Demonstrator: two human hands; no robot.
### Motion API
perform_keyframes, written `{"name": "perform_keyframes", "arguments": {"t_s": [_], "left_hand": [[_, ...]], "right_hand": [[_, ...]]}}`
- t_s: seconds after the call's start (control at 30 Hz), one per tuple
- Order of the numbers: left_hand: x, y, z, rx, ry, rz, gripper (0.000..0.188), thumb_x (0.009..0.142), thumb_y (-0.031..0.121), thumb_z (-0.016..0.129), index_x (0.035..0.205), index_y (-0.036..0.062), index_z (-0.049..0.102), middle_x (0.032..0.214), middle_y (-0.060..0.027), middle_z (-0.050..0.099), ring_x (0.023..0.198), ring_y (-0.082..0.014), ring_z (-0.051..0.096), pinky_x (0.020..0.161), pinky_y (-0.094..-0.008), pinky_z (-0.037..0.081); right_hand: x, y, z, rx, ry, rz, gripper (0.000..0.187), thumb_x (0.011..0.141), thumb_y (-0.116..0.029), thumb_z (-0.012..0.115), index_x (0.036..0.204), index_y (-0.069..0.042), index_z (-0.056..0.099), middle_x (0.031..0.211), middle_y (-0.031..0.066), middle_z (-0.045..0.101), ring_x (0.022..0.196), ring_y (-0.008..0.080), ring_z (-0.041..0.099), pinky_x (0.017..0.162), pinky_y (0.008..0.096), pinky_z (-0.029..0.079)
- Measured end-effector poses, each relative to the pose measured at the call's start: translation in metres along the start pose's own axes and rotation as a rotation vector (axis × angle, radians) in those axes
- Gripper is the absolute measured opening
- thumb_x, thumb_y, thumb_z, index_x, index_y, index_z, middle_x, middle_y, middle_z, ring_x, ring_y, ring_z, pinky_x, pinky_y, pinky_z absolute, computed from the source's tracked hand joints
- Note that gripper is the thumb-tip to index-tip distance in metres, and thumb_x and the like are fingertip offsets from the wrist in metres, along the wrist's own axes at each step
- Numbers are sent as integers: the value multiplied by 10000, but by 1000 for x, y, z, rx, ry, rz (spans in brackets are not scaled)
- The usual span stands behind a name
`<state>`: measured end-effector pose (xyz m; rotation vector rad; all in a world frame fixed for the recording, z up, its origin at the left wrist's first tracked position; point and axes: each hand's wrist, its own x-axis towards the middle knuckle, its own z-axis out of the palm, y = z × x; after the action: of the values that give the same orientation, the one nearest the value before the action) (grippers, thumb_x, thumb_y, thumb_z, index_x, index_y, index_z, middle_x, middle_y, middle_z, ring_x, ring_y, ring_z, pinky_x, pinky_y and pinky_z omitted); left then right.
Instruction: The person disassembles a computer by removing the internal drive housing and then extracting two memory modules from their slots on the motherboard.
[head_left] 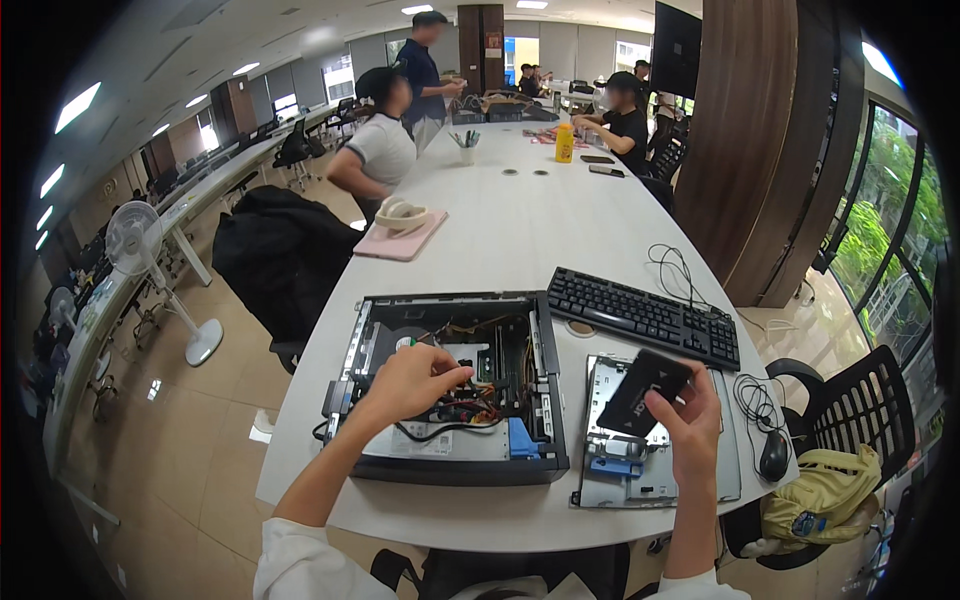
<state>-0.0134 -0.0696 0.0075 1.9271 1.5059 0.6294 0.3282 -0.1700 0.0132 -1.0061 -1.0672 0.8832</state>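
Observation:
An opened desktop computer case (545,400) lies flat in front of me, its inner parts exposed. My left hand (415,380) reaches into it, thumb and fingers pinched together above a bundle of coloured cables (480,410). Whatever those fingertips hold, if anything, is hidden. To the right, my right hand (688,415) grips a flat black solid-state drive (645,390) between thumb and fingers, raised and tilted. Below the drive is the detached metal side panel (710,465) of the case, with a blue-handled part (615,467) on it.
A black keyboard (645,315) lies behind the panel, a mouse (773,457) and coiled cable to its right. Headphones (402,214) rest on a pink folder (400,240) at the table's left edge. Farther back stand a yellow bottle (564,143) and a pen cup (467,150), with people around the table.

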Motion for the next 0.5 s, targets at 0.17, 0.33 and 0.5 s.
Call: {"name": "perform_keyframes", "arguments": {"t_s": [0.17, 0.33, 0.5], "left_hand": [[-22, -10, -35, 252, -153, 8, 426, 950, 442, 688, 1001, 32, 794, 901, -164, 762, 830, -335, 723, 795, -407, 551], [-42, -34, -46, 306, -228, 439, 335, 963, 354, 704, 1063, 43, 776, 841, -109, 726, 765, -289, 665, 740, -368, 513], [-47, -11, -55, 221, -173, 332, 220, 986, 209, 673, 983, -3, 732, 884, -109, 722, 790, -285, 673, 773, -365, 510]], "right_hand": [[7, -3, 12, -13, -27, -51, 408, 857, 1, 776, 1210, -24, 574, 1042, 94, 690, 935, 129, 678, 833, 253, 556], [8, 1, 14, -49, -29, -35, 396, 865, -44, 782, 1206, -36, 581, 1033, 92, 696, 939, 128, 677, 844, 258, 555], [5, 3, 21, -50, -37, -66, 392, 865, -41, 782, 1203, -39, 583, 1025, 86, 700, 938, 125, 673, 840, 248, 549]]}}
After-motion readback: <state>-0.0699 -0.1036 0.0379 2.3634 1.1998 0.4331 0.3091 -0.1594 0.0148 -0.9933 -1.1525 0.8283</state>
